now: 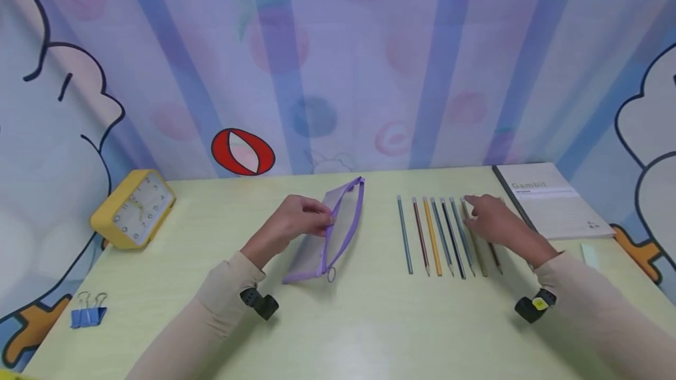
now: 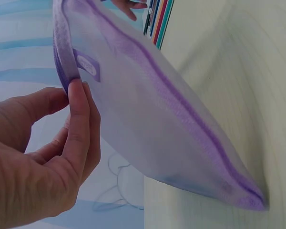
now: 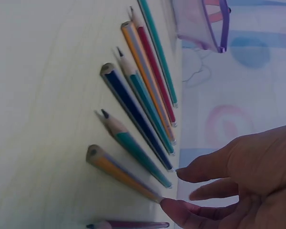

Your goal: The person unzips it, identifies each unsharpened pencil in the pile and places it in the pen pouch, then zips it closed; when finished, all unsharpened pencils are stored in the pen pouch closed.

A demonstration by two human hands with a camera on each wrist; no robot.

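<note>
My left hand [image 1: 301, 216] pinches the zipper edge of a translucent mesh pencil pouch [image 1: 306, 260] with purple trim, between thumb and fingers. The pouch is tilted up, its mouth gaping toward the right and a low corner at the table. Several pencils lie in a spread row right of it, among them a red pencil [image 1: 421, 233] and a dark blue pencil [image 3: 136, 114]. Over the row's right part is my right hand [image 1: 496, 221], thumb and fingers apart. One fingertip meets the far end of a yellow-orange pencil [image 3: 124, 172]; the thumb is away from it.
A yellow clock [image 1: 132, 210] stands at the table's left, with a blue binder clip [image 1: 88, 316] nearer me. A notebook [image 1: 560, 204] lies at the back right, beside a pale green slip [image 1: 589, 255]. A patterned curtain [image 1: 348, 63] hangs behind the table.
</note>
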